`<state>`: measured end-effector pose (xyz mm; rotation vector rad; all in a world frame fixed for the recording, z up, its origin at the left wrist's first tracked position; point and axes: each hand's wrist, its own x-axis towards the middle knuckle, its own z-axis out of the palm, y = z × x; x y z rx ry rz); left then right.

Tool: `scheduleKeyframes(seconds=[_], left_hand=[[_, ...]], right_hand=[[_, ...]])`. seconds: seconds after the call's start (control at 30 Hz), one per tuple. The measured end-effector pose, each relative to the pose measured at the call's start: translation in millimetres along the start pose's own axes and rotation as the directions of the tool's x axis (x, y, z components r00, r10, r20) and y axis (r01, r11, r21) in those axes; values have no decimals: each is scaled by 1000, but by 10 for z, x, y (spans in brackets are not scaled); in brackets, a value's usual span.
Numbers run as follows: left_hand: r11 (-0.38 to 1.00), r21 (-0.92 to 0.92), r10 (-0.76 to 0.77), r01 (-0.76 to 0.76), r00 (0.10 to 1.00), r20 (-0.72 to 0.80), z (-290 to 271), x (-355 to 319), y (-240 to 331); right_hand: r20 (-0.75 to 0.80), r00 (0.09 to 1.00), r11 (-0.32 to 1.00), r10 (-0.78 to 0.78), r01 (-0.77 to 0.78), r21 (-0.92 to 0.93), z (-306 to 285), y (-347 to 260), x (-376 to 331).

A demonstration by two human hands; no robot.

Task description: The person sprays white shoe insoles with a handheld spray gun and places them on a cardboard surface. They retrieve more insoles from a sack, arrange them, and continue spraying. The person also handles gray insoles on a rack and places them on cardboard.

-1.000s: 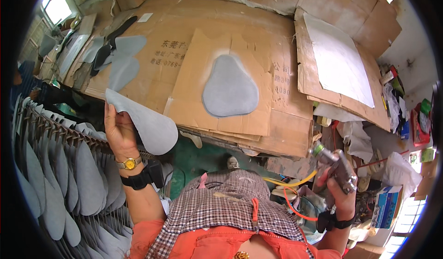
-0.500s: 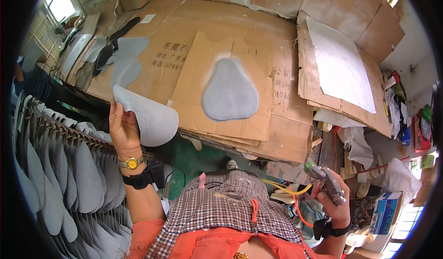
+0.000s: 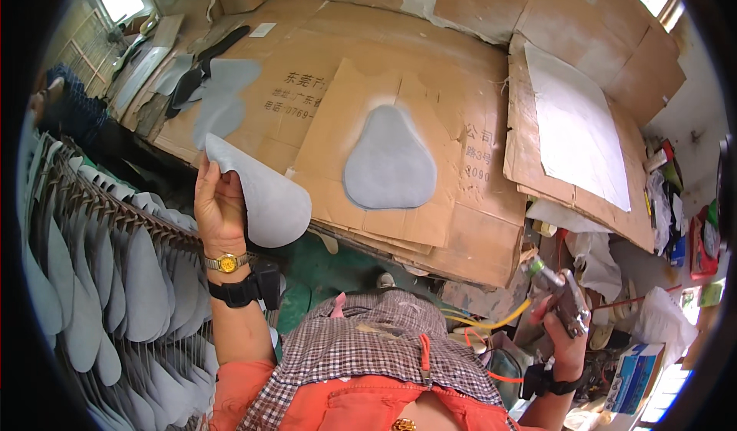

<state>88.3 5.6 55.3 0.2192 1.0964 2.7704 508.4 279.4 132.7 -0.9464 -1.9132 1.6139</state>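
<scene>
The left hand (image 3: 219, 204) is raised and clamped on the edge of a grey pear-shaped sheet (image 3: 257, 193), which curves away to the hand's right. The right hand (image 3: 564, 331) hangs low and well apart from the left, wrapped around a spray gun (image 3: 559, 297) with a yellow hose (image 3: 491, 322) trailing towards the body. A second grey sheet (image 3: 390, 166) lies flat on the cardboard bench (image 3: 322, 85) ahead, between the two hands and further out. Below and left of the left hand, a wire rack (image 3: 100, 201) carries rows of the same grey pieces.

The held sheet looks floppy and is gripped at one edge only, so it could fold on itself or brush the rack and smear any wet coating. The gun points roughly sideways; a stray squeeze could mist the clutter near it.

Whether a finger rests on the trigger I cannot tell. The nozzle is small and blurred, the lower end of the rack is cut off by the rim, and the heap to the right of the right hand is hard to make out
</scene>
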Motion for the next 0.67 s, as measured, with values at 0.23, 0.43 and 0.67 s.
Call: scheduleKeyframes(seconds=[0.23,0.43,0.67], left_hand=[[999,21,39,-38,997,-62,121,-103,-36],[995,-68,-66,68,998,22,882,-169,-35],[986,-105,147,-129,969,196,1488,-120,470]], right_hand=[[142,990,999,-8,2,44,-49,92,384],[-2,991,983,-133,132,-129,-17,891,1353],[302,937,974,-174,209,-88,660,1700,2809]])
